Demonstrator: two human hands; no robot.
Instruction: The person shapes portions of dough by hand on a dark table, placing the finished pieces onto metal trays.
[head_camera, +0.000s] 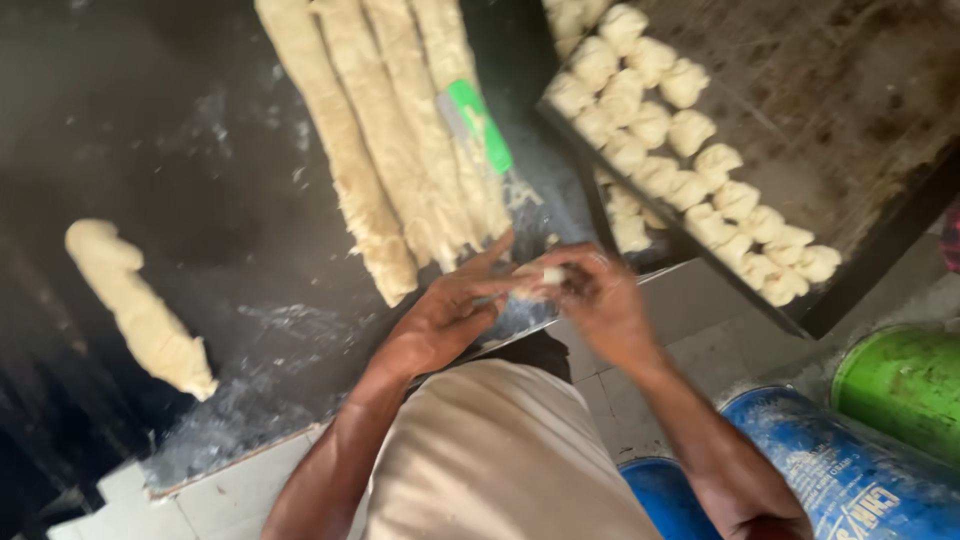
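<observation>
- Fingers (500, 290) of the left hand (450, 315) and right hand (600, 300) pinch a small dough piece (540, 278) between them, at the near edge of the dark bench (180, 120).
- Just beyond lie long dough rolls (385, 150) with a green-handled scraper (480, 125).
- Far right, a black tray (800, 120) holds rows of shaped dough pieces (690, 130).
- A lone dough roll (140, 310) lies at the left.

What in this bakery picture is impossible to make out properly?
- Small dough piece: head view; mostly wrapped by the left hand and right hand, shape unclear.
- Green-handled tool: its blade is blurred against the long dough rolls.
- Baking tray: cut off by the top edge, so the full count of dough pieces is hidden.
</observation>
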